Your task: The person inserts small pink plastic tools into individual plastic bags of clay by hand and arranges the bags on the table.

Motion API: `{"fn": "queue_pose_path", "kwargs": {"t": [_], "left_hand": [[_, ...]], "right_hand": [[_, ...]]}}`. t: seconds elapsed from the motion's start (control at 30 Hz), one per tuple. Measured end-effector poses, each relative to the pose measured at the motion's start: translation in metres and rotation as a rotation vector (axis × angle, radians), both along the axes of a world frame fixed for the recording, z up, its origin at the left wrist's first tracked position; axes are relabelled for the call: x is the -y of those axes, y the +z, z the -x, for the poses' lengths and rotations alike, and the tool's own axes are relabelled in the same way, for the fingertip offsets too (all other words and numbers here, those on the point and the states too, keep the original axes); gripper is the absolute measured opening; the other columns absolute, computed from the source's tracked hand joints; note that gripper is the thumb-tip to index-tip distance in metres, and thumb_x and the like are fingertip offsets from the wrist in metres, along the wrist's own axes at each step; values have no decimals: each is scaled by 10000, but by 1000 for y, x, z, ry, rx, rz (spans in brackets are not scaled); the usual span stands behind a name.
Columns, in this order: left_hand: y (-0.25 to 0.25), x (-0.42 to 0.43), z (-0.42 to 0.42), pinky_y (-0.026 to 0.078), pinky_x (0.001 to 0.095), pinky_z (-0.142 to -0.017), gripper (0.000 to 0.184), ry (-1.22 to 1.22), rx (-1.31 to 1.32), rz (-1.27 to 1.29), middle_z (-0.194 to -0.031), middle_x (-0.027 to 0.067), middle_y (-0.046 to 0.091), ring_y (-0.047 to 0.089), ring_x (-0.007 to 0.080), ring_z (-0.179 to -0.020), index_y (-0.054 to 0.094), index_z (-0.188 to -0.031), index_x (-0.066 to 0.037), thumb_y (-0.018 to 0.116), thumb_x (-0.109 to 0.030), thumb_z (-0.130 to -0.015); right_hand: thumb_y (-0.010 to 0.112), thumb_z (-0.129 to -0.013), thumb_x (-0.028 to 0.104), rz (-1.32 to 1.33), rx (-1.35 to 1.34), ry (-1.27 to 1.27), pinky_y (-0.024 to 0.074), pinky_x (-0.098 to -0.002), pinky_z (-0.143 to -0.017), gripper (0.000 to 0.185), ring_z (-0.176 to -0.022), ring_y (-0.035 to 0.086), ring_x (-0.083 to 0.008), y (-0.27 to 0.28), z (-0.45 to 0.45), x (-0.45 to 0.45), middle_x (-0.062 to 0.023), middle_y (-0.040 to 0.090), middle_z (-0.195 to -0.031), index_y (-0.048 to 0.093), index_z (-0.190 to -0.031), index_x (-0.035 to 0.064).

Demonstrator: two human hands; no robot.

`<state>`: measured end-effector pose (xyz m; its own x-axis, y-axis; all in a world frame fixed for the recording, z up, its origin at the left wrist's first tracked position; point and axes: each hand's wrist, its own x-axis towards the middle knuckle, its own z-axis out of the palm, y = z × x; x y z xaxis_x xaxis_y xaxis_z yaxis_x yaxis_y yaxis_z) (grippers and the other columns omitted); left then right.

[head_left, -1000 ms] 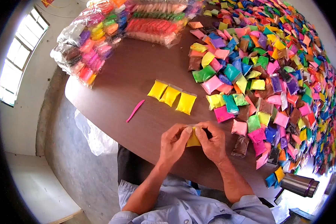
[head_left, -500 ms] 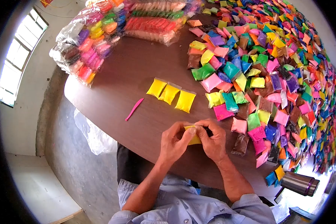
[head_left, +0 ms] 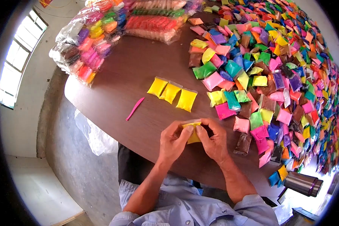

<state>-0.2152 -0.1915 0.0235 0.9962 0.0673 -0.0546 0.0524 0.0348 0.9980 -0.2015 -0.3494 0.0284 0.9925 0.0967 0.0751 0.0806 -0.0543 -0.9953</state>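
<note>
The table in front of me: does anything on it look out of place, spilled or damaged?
Nothing plainly stands out. I see no spill on the tabletop. The packet heap at right is jumbled, but the three yellow packets lie in a row; small damage there cannot be told.

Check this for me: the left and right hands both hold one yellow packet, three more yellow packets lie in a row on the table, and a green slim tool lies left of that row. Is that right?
Not quite: the slim tool is pink, not green, as the head view shows. The rest stands: left hand and right hand both hold one yellow packet.
</note>
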Motion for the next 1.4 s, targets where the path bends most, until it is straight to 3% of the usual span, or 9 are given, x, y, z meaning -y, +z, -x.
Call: {"fn": "queue_pose_path", "kwargs": {"t": [0.1, 0.53, 0.83, 1.1, 1.3, 1.4], "left_hand": [[10, 0, -1, 491, 211, -706, 172, -10, -47, 38, -905, 2, 673, 608, 56, -830, 707, -1102, 4, 699, -140, -1008], [-10, -6, -1, 488, 208, -671, 156, -46, 5, -2, -861, 6, 665, 606, 60, -766, 699, -1077, 12, 687, -129, -1011], [9, -4, -3, 521, 233, -739, 230, -81, -81, -35, -924, 30, 691, 634, 91, -850, 707, -1111, 18, 705, -181, -996], [-1, -7, -3, 516, 231, -758, 173, -32, -58, 18, -956, 24, 700, 632, 80, -857, 708, -1129, 10, 684, -116, -1014], [1, -6, -4, 518, 238, -772, 236, -21, -90, 135, -964, 31, 701, 632, 82, -879, 704, -1135, 22, 716, -172, -1001], [0, -9, -6, 521, 239, -784, 251, -34, -111, 66, -961, 36, 700, 634, 86, -886, 704, -1127, 24, 723, -190, -997]], "right_hand": [[665, -981, 92, 53, 88, -19, 514, -276, -735, 148, -844, 611, -98, -4, 0, 1, -50, 663, -916, 682, -1095, 0], [663, -981, 94, 52, 73, -1, 518, -285, -729, 138, -832, 633, -124, -5, -1, 1, -71, 675, -942, 682, -1071, -9], [657, -979, 68, 61, 137, -65, 516, -285, -741, 109, -846, 640, -134, -7, -1, 0, -77, 684, -957, 685, -1053, -8], [664, -965, 52, 186, 276, -60, 518, -316, -713, 126, -811, 649, -197, 2, -4, -5, -120, 660, -924, 683, -1073, -10], [665, -966, 46, 168, 236, -25, 514, -333, -694, 145, -791, 640, -225, -8, -3, -2, -129, 645, -911, 671, -1093, -24], [670, -971, 55, 142, 214, 29, 511, -332, -685, 163, -784, 637, -222, -12, -4, 1, -128, 642, -907, 672, -1112, -27]]}}
